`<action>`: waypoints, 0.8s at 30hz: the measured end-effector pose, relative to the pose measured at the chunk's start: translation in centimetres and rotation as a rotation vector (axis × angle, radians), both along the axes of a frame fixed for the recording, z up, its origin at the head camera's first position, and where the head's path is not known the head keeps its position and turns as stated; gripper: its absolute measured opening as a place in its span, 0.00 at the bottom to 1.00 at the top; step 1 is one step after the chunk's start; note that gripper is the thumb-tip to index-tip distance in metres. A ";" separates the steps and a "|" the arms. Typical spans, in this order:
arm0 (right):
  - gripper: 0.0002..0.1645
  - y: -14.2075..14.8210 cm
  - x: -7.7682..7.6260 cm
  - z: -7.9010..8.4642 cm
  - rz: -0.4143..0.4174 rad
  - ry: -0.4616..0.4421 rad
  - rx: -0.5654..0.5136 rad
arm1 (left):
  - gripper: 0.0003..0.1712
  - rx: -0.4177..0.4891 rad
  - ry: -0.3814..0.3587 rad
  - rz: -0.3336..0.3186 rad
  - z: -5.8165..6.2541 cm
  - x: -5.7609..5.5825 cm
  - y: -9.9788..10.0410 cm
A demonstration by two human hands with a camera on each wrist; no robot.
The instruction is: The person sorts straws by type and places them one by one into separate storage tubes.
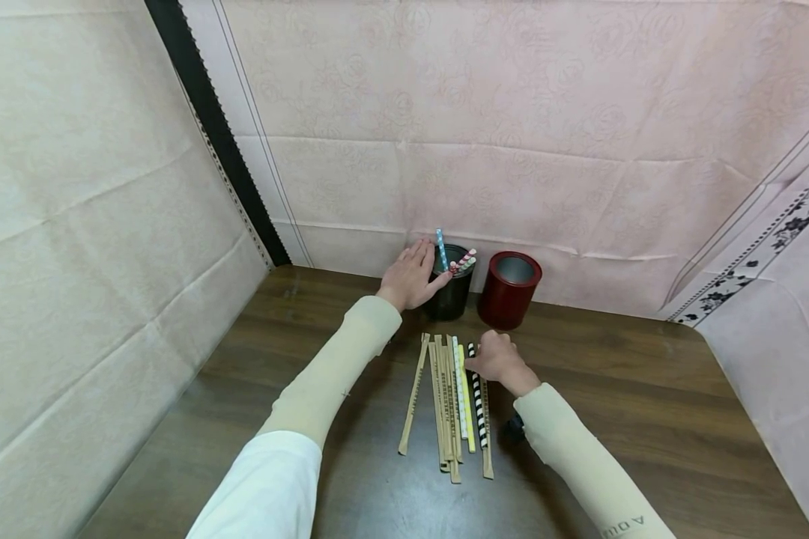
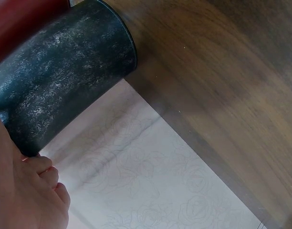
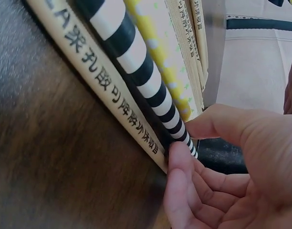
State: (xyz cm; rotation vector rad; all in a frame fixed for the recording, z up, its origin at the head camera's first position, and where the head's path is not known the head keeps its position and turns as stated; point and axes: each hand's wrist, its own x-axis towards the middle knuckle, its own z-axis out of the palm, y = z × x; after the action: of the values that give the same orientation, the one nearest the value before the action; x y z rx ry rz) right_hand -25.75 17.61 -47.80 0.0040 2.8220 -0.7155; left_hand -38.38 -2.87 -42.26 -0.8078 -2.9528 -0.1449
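Observation:
My left hand [image 1: 410,278] rests against the left side of a black cup [image 1: 453,299], its thumb at the rim and its fingers fairly straight. Blue, red-striped and pale straws [image 1: 441,251] stand in that cup. My right hand [image 1: 502,359] pinches the upper end of a black-and-white striped straw [image 3: 158,95] between thumb and fingertips. Close beside it lie a yellow straw [image 1: 468,404], a pale dotted straw [image 1: 460,389] and a paper-wrapped straw [image 3: 96,71]. Several more wrapped straws [image 1: 441,404] lie to the left.
A red cup [image 1: 510,292] stands right of the black cup, near the cloth-covered back wall [image 1: 512,187]. One wrapped straw [image 1: 414,397] lies apart at the left of the row. The wooden table [image 1: 613,389] has cloth walls at both sides.

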 end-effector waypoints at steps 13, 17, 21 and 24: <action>0.35 0.7 0.5 0.9 -0.021 0.036 -0.080 | 0.51 0.001 0.011 -0.001 0.0 -0.1 -0.1; 0.35 0.9 0.7 1.5 -0.008 0.088 -0.089 | 0.51 0.004 0.008 0.001 0.0 -0.1 -0.1; 0.34 1.0 0.8 2.0 0.011 0.147 -0.086 | 0.52 0.004 0.002 0.002 0.1 0.0 0.0; 0.34 1.2 1.0 2.6 0.041 0.210 -0.099 | 0.52 0.004 0.002 0.000 0.0 0.0 0.0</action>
State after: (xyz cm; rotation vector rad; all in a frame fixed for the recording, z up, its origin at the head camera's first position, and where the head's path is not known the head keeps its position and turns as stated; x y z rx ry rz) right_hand -24.76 18.80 -45.23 -0.1532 2.9696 -0.8937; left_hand -38.35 -2.83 -42.22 -0.8070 -2.9500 -0.1502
